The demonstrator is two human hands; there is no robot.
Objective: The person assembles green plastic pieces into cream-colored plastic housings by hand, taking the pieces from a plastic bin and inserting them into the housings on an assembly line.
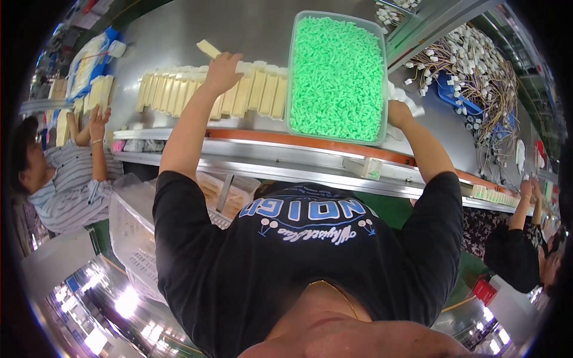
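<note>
My left hand (pixel 223 74) reaches over a row of cream rectangular blocks (pixel 242 98) on the metal table. Its fingers curl at the near end of one tilted cream block (pixel 207 48), which sticks out beyond the row; the thumb stands apart. To the right is a clear plastic bin (pixel 290 77) full of small light green plastic pieces (pixel 337 77). My right hand (pixel 399 114) is closed beside the bin's right wall, close to some white pieces (pixel 412 101). What its fingers hold, if anything, is hidden.
Wire harnesses with white connectors (pixel 477 65) are heaped at the right. An orange-brown strip (pixel 256 136) and metal rails edge the table. A small block (pixel 372 169) stands on the near rail. Co-workers (pixel 65 185) sit on both sides. A metal post (pixel 436 30) rises behind the bin.
</note>
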